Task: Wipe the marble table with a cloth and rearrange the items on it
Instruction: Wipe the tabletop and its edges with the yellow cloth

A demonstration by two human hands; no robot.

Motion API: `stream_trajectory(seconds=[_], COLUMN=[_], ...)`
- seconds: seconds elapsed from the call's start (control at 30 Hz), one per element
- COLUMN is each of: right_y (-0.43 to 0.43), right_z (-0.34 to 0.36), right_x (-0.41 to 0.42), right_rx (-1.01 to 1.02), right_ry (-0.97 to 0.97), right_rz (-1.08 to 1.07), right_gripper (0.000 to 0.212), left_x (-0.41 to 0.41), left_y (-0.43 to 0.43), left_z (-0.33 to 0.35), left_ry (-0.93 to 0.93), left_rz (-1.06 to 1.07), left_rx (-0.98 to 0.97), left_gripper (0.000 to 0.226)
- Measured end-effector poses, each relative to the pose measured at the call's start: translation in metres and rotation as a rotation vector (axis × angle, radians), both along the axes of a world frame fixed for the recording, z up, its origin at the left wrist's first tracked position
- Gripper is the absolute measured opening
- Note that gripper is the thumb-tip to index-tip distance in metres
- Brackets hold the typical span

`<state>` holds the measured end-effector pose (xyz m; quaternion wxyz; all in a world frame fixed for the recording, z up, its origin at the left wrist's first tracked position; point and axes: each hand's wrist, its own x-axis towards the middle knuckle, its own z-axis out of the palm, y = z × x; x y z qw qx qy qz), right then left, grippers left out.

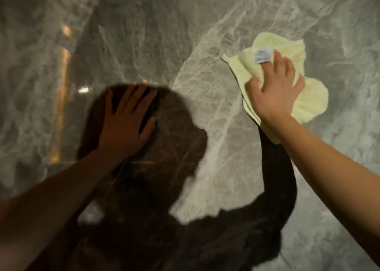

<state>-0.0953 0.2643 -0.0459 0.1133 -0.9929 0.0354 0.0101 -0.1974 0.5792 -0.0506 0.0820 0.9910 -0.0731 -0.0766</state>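
Fingers (pixel 276 65) of the right hand (pixel 275 94) lie spread and pressed flat on a pale yellow cloth (pixel 308 98), not curled around it; the thumb bears down on the cloth's near-left folds. A small white label (pixel 263 56) with printed barcode lines sits on the cloth just beside the index fingertip. The cloth is soft, crumpled and folded into several layers, its edges lobed and uneven, with stacked layers showing along the side nearest the wrist. It lies flat on the counter (pixel 216 44), spreading out beyond the hand on the far and right sides, and part of it runs under the bare right forearm.

Well to the left of the cloth, the left hand (pixel 125 122) rests palm down on the counter with its fingers (pixel 131 98) open and splayed, holding nothing. It sits in shadow, its bare forearm reaching back toward the lower left.

The counter is polished grey-green marble with pale white veining that fans out in branching lines, brightest in the stretch between the cloth and the left hand. A dark shadow (pixel 164 219) of the person's head and arms falls across the marble nearer than the cloth. Far left of the cloth, a warm orange streak (pixel 61 106) of reflected light runs along the glossy surface.
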Motion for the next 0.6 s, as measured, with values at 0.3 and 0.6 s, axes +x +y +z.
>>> stream_trajectory(seconds=[0.3, 0.6], right_y=[-0.016, -0.024], right_z=[0.008, 0.005], right_x=[0.124, 0.124], right_rx=[-0.04, -0.125], right_ry=[0.031, 0.0], right_rz=[-0.1, 0.025], right_gripper=[0.061, 0.067], left_x=[0.002, 0.001], left_y=[0.003, 0.005], left_z=[0.002, 0.001], left_ry=[-0.036, -0.051], left_rz=[0.005, 0.001], left_rx=[-0.046, -0.075], left_gripper=[0.06, 0.059])
